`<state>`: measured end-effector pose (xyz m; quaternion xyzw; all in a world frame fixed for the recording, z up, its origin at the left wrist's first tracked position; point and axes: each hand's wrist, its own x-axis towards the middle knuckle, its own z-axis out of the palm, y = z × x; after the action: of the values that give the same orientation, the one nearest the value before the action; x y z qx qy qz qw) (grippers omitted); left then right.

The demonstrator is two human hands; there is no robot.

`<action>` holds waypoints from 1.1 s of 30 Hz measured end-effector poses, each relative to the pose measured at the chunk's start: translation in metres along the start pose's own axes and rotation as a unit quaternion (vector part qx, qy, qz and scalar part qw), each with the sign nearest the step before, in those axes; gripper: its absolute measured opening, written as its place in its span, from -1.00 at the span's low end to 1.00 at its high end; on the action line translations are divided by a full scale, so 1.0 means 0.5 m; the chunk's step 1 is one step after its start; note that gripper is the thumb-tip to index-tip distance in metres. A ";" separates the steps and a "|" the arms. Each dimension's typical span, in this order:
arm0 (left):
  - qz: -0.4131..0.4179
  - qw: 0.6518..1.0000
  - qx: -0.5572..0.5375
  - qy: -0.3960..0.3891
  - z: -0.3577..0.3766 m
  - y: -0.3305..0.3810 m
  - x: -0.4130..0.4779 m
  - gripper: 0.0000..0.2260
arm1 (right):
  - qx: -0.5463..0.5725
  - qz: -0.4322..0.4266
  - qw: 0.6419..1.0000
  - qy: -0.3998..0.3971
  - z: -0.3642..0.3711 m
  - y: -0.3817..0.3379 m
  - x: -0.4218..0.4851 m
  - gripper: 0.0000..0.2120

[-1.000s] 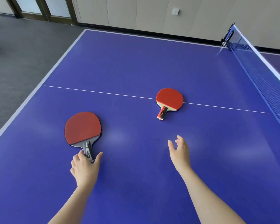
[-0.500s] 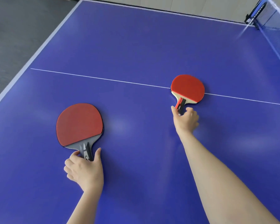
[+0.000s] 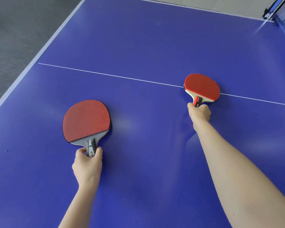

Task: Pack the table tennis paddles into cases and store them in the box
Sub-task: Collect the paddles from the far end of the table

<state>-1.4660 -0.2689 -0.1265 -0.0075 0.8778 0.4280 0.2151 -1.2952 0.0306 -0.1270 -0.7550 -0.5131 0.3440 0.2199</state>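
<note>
Left hand (image 3: 87,165) fingers curled round grey-handled paddle (image 3: 86,120), right hand (image 3: 199,112) fingers clamped on red-handled paddle (image 3: 202,87), blades beyond fingertips, flat on blue table (image 3: 146,46)

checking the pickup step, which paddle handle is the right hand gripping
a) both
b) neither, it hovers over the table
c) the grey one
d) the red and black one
D: the right hand is curled round the red-and-black handle of the far paddle, while the left hand grips the grey-handled paddle.
</note>
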 end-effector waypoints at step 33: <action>-0.005 0.975 -0.062 -0.213 -0.056 -0.296 -0.652 -0.80 | 0.139 -0.093 0.970 -0.176 -0.388 0.509 -0.704 -0.87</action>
<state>-1.1512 -0.4397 -0.0968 0.0656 0.7836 0.4722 0.3983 -1.0754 -0.3870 -0.0688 -0.5936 -0.5588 0.5173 0.2604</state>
